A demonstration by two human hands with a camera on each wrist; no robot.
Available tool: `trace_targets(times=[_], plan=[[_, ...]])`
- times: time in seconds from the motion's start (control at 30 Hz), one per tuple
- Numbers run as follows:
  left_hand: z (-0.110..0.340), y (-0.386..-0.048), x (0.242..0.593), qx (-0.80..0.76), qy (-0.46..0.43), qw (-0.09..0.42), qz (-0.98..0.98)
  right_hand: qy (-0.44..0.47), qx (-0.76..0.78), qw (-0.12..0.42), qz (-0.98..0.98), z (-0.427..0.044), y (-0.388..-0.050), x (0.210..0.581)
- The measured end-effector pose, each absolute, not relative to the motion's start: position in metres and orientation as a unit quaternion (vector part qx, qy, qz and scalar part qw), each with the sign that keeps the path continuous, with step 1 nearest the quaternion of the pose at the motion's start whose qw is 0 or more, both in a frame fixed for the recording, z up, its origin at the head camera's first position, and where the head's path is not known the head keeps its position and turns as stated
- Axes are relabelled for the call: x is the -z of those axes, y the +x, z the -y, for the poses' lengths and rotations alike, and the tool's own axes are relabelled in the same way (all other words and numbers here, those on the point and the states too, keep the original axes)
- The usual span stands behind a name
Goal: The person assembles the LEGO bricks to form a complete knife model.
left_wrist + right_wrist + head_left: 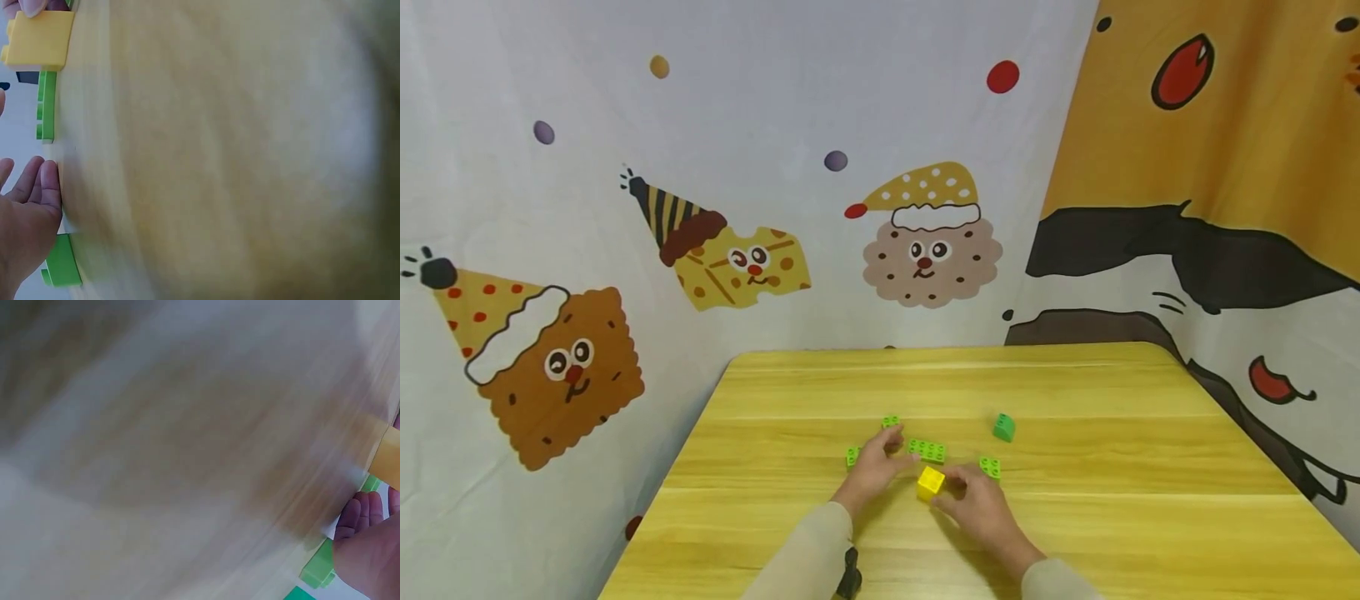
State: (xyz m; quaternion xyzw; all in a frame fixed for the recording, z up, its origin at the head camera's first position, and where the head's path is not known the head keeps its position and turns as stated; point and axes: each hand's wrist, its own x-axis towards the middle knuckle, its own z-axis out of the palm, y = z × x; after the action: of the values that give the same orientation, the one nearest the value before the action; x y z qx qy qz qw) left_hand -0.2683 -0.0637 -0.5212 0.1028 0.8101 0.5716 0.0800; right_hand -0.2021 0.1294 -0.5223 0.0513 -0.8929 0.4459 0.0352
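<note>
A yellow toy building brick [930,483] stands near the middle of the table, and my right hand [981,504] pinches it from the right between thumb and fingers. In the left wrist view the yellow brick [40,40] shows its studs pointing up, with a fingertip against it. My left hand [874,467] is held over the table to the left, fingers loosely extended, with nothing in its grasp. Just beyond the hands lies a long lime-green brick [927,451]. A small lime brick [853,457] is partly hidden by the left hand.
Another small lime brick [891,422] sits past the left fingertips. Beside the right hand's knuckles is a lime brick [990,467], with a darker green rounded brick [1003,427] farther back. The wooden table [1097,417] meets a printed cloth backdrop [820,83].
</note>
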Motion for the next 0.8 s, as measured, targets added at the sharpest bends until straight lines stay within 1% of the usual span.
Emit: trace_targets(times=[0.37, 0.53, 0.8], plan=[[0.063, -0.277, 0.523, -0.552, 0.108, 0.086, -0.822, 0.035, -0.464, 0.022, 0.885, -0.135, -0.216, 0.522], [0.064, -0.282, 0.524, -0.538, 0.121, 0.082, -0.831, 0.045, -0.477, 0.018, 0.878, -0.139, -0.226, 0.526], [0.064, -0.287, 0.527, -0.503, 0.149, 0.077, -0.848, 0.081, -0.512, -0.021, 0.855, -0.147, -0.233, 0.524]])
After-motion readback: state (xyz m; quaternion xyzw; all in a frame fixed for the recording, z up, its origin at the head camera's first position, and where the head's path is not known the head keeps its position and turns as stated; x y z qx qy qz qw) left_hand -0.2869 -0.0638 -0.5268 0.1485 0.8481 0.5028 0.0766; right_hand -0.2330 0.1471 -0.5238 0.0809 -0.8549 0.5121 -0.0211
